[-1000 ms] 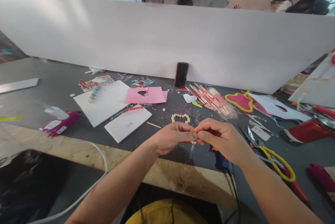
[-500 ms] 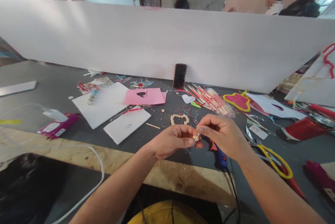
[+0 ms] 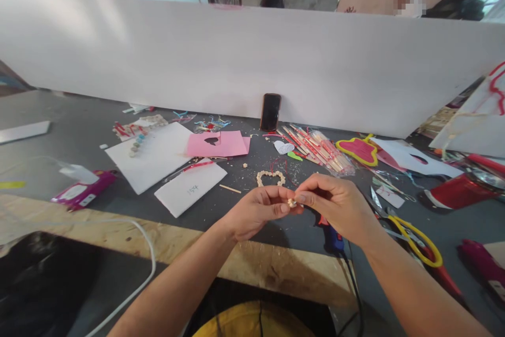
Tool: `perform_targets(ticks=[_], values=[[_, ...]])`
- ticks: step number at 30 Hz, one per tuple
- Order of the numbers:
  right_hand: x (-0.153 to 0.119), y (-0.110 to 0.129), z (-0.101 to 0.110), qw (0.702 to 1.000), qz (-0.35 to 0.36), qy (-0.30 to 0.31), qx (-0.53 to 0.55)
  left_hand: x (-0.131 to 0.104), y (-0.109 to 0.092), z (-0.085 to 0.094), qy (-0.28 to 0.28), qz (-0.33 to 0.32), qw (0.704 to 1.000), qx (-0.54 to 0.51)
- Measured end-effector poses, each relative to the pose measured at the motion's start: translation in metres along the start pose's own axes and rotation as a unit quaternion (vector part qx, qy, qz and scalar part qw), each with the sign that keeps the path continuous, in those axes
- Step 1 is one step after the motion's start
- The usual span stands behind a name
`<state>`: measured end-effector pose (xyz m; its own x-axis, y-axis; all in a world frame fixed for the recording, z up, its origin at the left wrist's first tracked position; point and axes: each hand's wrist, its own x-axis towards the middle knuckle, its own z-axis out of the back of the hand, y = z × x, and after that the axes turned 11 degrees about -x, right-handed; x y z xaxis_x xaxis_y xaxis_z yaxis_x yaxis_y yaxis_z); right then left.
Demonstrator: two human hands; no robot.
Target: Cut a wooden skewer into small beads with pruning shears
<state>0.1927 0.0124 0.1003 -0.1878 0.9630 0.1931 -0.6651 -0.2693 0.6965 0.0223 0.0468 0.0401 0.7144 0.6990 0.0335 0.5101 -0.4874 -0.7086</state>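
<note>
A small beige knobbly piece [image 3: 292, 203] is pinched between the thumb and fingers of my left hand [image 3: 258, 214]. My right hand [image 3: 335, 205] meets it from the other side, thumb and forefinger closed at the piece's edge. A tiny pale bit shows below the right fingertips, too small to name. Just beyond the hands lies a heart-shaped ring of similar beige pieces [image 3: 259, 178] on the dark table. The blue and orange hot glue gun [image 3: 334, 240] lies partly hidden under my right hand.
Yellow-handled scissors [image 3: 418, 242] and a red can [image 3: 461, 190] are at the right. A phone [image 3: 270, 112] leans on the white partition [image 3: 197, 63]. Wrapped sticks [image 3: 315, 150], pink paper [image 3: 229, 145] and a white block [image 3: 191, 187] lie around. A purple power strip [image 3: 84, 190] sits left.
The beige piece has been turned and shifted slightly left in my fingers. A thin pale-blue bit that stood out above and below it is now mostly out of sight.
</note>
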Motion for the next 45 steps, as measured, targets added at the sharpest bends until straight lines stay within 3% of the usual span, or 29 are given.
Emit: perform_targets(ticks=[9,16,21,26,32,37,42,45], values=[[0.0,-0.011,0.0,0.996,0.03,0.002,-0.085,-0.004,-0.006,0.004,-0.011,-0.026,0.998,0.064],[0.005,-0.012,0.005,0.98,0.131,-0.026,-0.147,0.005,-0.023,0.0,-0.049,-0.084,0.962,0.256],[0.01,-0.009,0.009,0.957,0.198,-0.065,-0.204,0.013,-0.035,-0.009,0.003,-0.11,0.939,0.326],[0.012,-0.006,0.009,0.943,0.221,-0.105,-0.226,0.019,-0.037,-0.016,0.031,-0.082,0.941,0.327],[0.01,-0.009,0.007,0.965,0.187,-0.093,-0.159,0.019,-0.035,-0.018,0.039,-0.032,0.961,0.272],[0.01,-0.013,0.008,0.991,0.067,-0.083,-0.085,0.019,-0.033,-0.014,0.025,-0.018,0.968,0.25],[0.01,-0.016,0.006,1.0,0.006,0.017,-0.011,0.02,-0.032,-0.011,0.032,-0.019,0.962,0.272],[0.011,-0.016,0.003,0.999,0.004,0.032,0.017,0.02,-0.032,-0.011,0.033,-0.012,0.966,0.258]])
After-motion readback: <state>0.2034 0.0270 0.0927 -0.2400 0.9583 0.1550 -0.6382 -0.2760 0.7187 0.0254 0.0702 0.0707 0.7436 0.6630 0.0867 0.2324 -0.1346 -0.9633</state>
